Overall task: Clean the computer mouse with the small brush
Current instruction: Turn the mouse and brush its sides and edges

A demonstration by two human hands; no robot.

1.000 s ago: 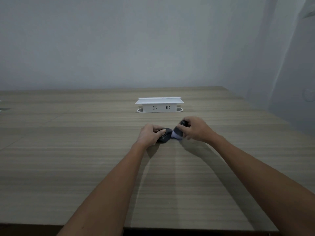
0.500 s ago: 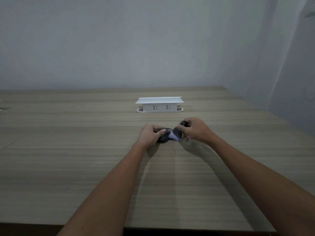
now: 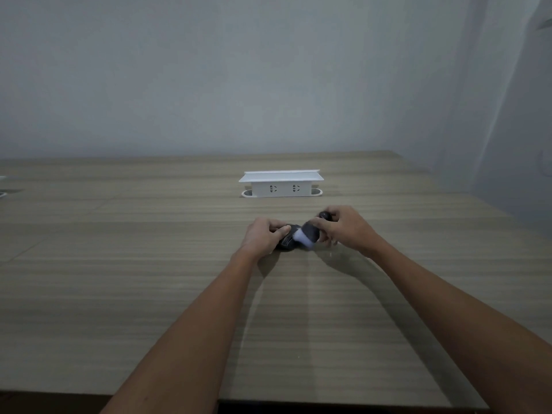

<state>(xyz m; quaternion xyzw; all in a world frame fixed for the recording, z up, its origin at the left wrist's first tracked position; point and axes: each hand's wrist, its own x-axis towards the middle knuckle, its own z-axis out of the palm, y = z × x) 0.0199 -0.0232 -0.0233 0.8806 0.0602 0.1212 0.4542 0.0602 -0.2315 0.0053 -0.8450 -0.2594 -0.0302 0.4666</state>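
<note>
A dark computer mouse lies on the wooden table, mostly covered by my left hand, which grips its left side. My right hand holds a small brush with a dark body and pale bristle tips. The bristles rest against the right side of the mouse. The brush's dark handle end sticks out above my right fingers.
A white raised power socket box stands on the table just behind my hands. The table's right edge runs close to a grey wall. A pale item sits at the far left edge. The near table edge lies below my forearms.
The brush has swept slightly left across the mouse, its pale bristles now lying further over the mouse. My left hand has kept its grip and barely moved.
</note>
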